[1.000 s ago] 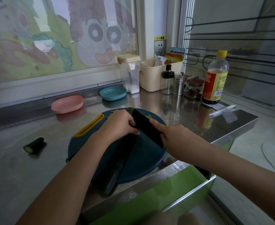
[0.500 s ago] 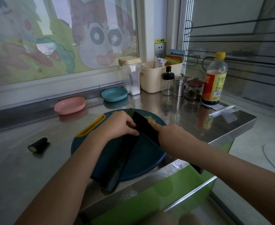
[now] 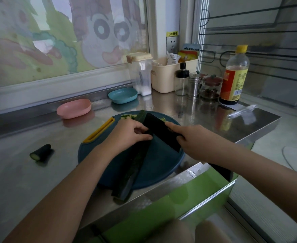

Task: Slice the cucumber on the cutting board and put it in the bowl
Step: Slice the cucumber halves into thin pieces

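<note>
Cucumber (image 3: 135, 165), long and dark-skinned, lies on the round blue cutting board (image 3: 160, 171), running from the far rim toward the person. Its near end overhangs the board's front edge, above the steel counter (image 3: 18, 176).

Left hand (image 3: 128, 135) clamps the cucumber toward its far end, fingers curled over the top, thumb tip close to the blade.

Right hand (image 3: 191, 142) grasps a black knife (image 3: 160, 130), forefinger stretched along the flat of the blade. Blade stands edge-down across the cucumber, just beside the left fingertips. Cannot tell whether the edge has entered the flesh.

Few pale slices (image 3: 127, 116) lie at the board's far rim, beyond the left hand. Yellow handle slot (image 3: 100, 131) is on the board's left side.

Cut stub (image 3: 40, 152) of cucumber rests on the counter, well apart to the left.

Pink bowl (image 3: 74, 108) and blue bowl (image 3: 122, 95) sit behind the board, near the window ledge, apart from each other.

Back right corner holds a beige tub (image 3: 165, 76), small jars, and a yellow-capped bottle (image 3: 234, 76).
</note>
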Motion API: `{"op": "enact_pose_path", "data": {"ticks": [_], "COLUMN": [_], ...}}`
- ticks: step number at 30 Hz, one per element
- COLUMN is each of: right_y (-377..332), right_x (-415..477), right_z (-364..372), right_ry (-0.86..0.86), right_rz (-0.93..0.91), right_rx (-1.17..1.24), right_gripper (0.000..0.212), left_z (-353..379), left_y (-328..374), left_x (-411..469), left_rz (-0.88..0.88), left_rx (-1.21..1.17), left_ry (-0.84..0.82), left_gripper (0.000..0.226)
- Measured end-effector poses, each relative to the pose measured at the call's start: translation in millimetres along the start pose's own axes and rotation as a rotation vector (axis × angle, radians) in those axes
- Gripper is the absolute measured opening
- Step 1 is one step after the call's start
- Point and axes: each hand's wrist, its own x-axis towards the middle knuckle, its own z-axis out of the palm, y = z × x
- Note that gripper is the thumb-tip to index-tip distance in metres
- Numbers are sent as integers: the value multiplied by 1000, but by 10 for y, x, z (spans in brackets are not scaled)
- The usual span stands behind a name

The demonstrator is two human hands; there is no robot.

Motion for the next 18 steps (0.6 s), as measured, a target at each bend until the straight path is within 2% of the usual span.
{"op": "enact_pose_path", "data": {"ticks": [14,18], "right_y": [-59,-72], "right_x": [-107,-52], "right_z": [-79,-18], "right_ry": [-13,-2], "right_rz": [-2,3], "right_rx": [-67,-150], "right_gripper": [56,64], "left_z": [30,25], "left_y": [-27,-31], "left_x": [9,12], "left_rz": [27,22], "left_rx": [17,27], "left_ry": [21,10], "left_gripper": [37,38]}}
